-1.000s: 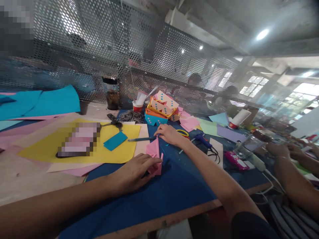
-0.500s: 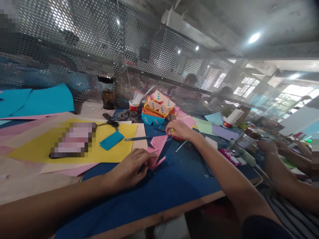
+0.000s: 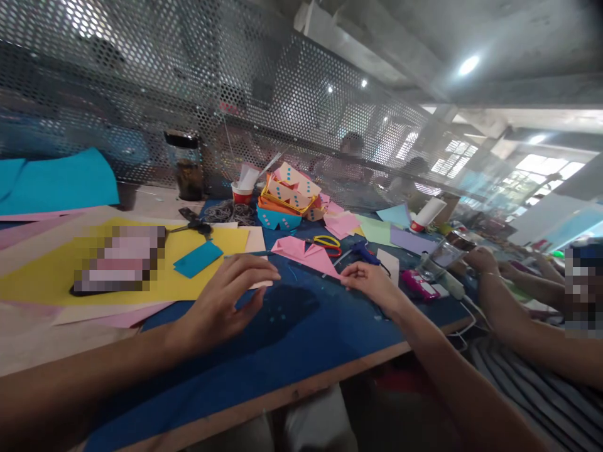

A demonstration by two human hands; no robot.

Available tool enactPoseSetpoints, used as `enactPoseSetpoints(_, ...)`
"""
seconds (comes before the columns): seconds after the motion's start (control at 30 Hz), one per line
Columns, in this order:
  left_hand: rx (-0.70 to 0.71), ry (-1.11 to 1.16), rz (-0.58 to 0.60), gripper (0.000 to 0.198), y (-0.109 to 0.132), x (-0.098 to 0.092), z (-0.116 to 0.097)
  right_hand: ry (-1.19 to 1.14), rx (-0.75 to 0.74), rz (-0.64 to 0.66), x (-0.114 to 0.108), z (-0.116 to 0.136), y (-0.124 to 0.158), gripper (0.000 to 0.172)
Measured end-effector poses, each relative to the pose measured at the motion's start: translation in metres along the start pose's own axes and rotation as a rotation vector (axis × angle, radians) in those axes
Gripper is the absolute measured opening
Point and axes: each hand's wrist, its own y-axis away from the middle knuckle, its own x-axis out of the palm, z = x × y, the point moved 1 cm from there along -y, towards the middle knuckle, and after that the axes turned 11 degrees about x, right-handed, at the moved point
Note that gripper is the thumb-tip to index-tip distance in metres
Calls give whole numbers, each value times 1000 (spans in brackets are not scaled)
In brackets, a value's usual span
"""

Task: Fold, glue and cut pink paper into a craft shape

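A folded pink paper (image 3: 308, 256) lies on the blue table mat (image 3: 301, 339), its long edge slanting down to the right. My right hand (image 3: 367, 285) pinches its right tip between thumb and fingers. To the left, my left hand (image 3: 235, 289) hovers over the mat with fingers apart and holds nothing. Scissors with yellow and red handles (image 3: 327, 242) lie just behind the pink paper, partly covered by it. A small blue folded paper (image 3: 198, 260) rests on the yellow sheet (image 3: 188, 289), left of my left hand.
A phone (image 3: 122, 258) lies on the yellow sheet. Behind stand a bottle (image 3: 184, 166), a paper cup (image 3: 242, 193) and stacked paper baskets (image 3: 289, 194). A blue glue gun (image 3: 365, 253) and a pink packet (image 3: 419, 285) are at right, near another person's arm (image 3: 509, 307).
My left hand has let go of the pink paper and opened. My right hand has come down and nearer, now at the paper's right tip. The paper has turned and lies wider; the view has shifted slightly.
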Motion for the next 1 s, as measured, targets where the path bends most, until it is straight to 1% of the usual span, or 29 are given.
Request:
enactPoseSetpoints(0.03,13,30,38,32,2,3,-3,-39,21,-5,8,-4,9,31)
enactPoseSetpoints(0.1,-12,88,125,29,6,11,-7,-108,51,-10,24,-7,25,35)
enactPoseSetpoints(0.17,-65,124,197,30,11,20,-9,-153,61,-13,38,-6,39,32)
enactPoseSetpoints(0.27,-142,132,252,35,18,30,-8,-185,52,-22,58,-1,57,25)
enactPoseSetpoints(0.37,-196,145,287,41,21,33,-6,-194,26,-32,75,3,73,20)
enactPoseSetpoints(0.43,-219,178,305,44,21,33,-6,-179,-29,-55,85,5,82,18)
enactPoseSetpoints(0.47,-230,195,310,45,21,33,-7,-162,-77,-71,89,6,86,17)
enactPoseSetpoints(0.53,-251,225,319,45,20,32,-7,-113,-200,-99,97,6,93,20)
enactPoseSetpoints(0.63,-277,280,336,45,19,33,-7,-24,-381,-133,105,6,97,28)
enactPoseSetpoints(0.73,-315,327,325,44,19,34,-6,101,-515,-206,107,5,96,30)
enactPoseSetpoints(0.8,-348,351,317,43,20,34,-5,205,-566,-274,107,5,94,24)
enactPoseSetpoints(0.87,-372,372,318,44,19,34,-5,308,-597,-311,107,5,92,17)
enactPoseSetpoints(0.93,-383,387,320,45,19,33,-5,389,-624,-302,106,6,91,13)
enactPoseSetpoints(1.0,-383,389,320,46,18,32,-6,450,-639,-270,106,7,90,13)
